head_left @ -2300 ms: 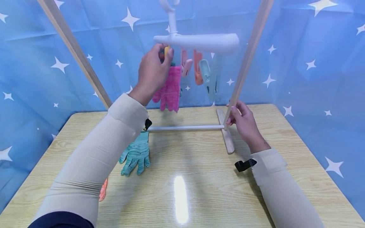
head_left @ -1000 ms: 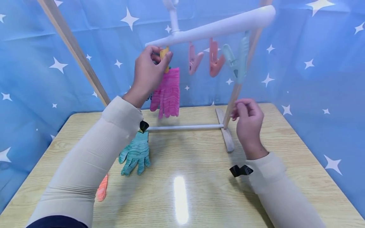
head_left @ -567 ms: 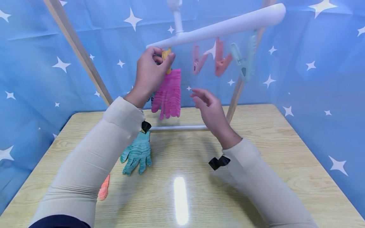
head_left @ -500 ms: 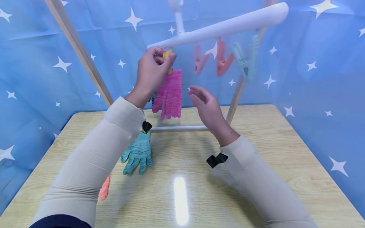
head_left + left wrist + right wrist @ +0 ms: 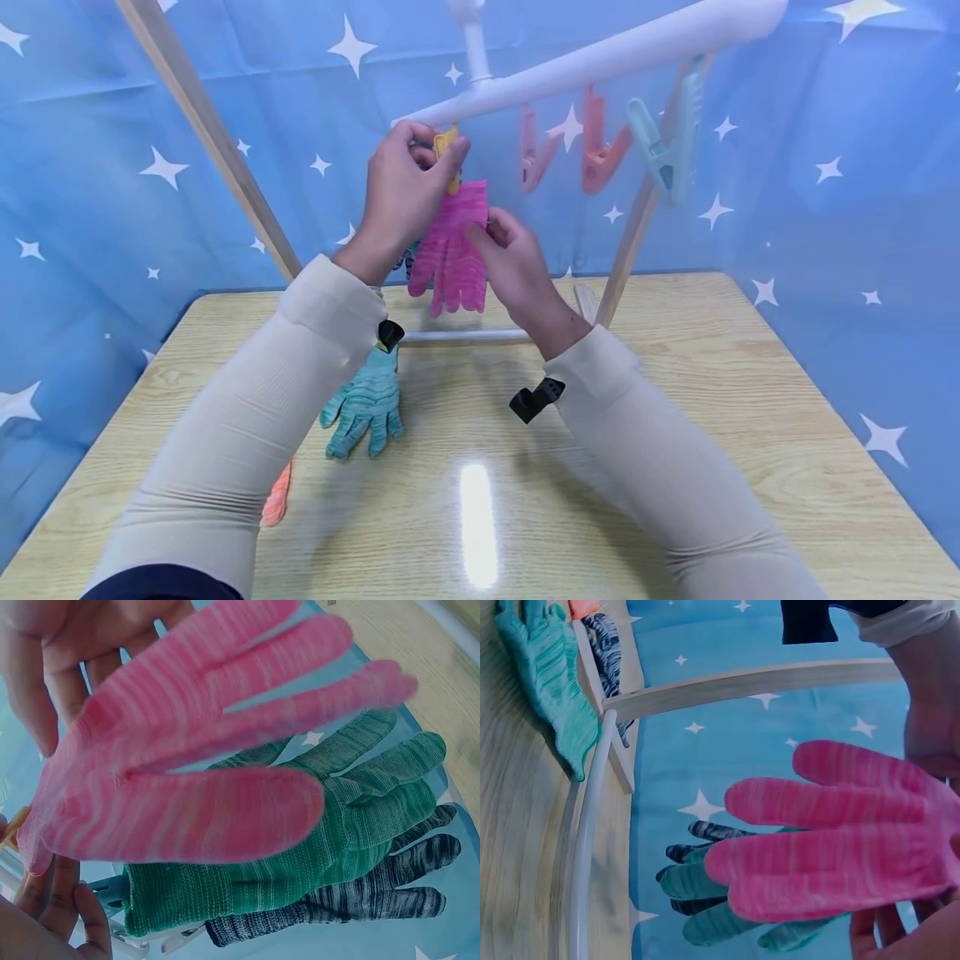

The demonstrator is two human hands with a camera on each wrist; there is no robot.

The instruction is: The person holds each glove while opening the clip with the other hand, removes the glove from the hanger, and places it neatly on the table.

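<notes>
your left hand [image 5: 401,187] pinches the yellow peg [image 5: 447,150] under the white hanger bar [image 5: 592,62], and the pink glove [image 5: 452,250] hangs from that peg. your right hand [image 5: 510,262] touches the glove's side with thumb and fingers loosely curled; whether that grip has truly closed on the knit i cannot tell. if the peg opens before the right hand has a firm hold, the glove would likely drop to the desk [image 5: 675,400]. a sideways pull could also swing the tilted bar and knock the spare pegs [image 5: 600,150] at 2 o'clock from the glove.

the glove's long axis runs near vertical, cuff at 12 o'clock in the peg, fingers pointing to 6. behind it hang a green glove [image 5: 315,855] and a dark one [image 5: 352,900]. a teal glove [image 5: 365,400] lies on the desk at 7 o'clock.
</notes>
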